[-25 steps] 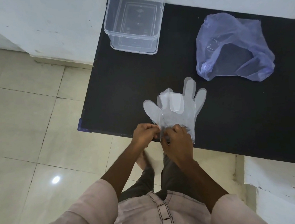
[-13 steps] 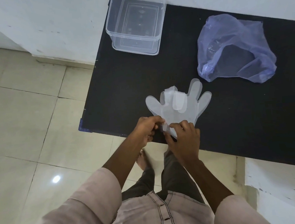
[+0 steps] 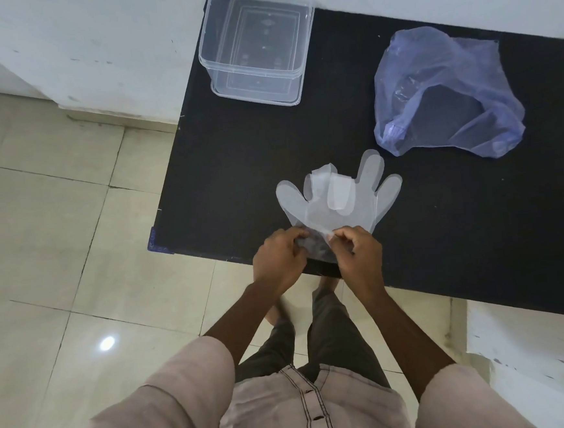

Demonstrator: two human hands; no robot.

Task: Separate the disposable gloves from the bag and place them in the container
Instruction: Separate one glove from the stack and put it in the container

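Observation:
Thin clear disposable gloves (image 3: pixel 338 197) lie stacked flat on the black table (image 3: pixel 236 163) near its front edge, fingers pointing away from me, two fingers folded over. My left hand (image 3: pixel 279 259) pinches the left side of the cuff. My right hand (image 3: pixel 356 255) pinches the cuff's right side, lifting a thin layer. The clear plastic container (image 3: pixel 255 47) stands open at the table's far left corner. A crumpled bluish plastic bag (image 3: pixel 443 93) lies at the far right, apart from the gloves.
The table's left and front edges drop to a beige tiled floor (image 3: pixel 56 231). White walls (image 3: pixel 91 43) border the table at the back and left. A white ledge (image 3: pixel 537 345) sits at the lower right.
Both hands have shifted on the cuff and spread a little apart, pulling the cuff layers open. The gloves, bag and container stay in place.

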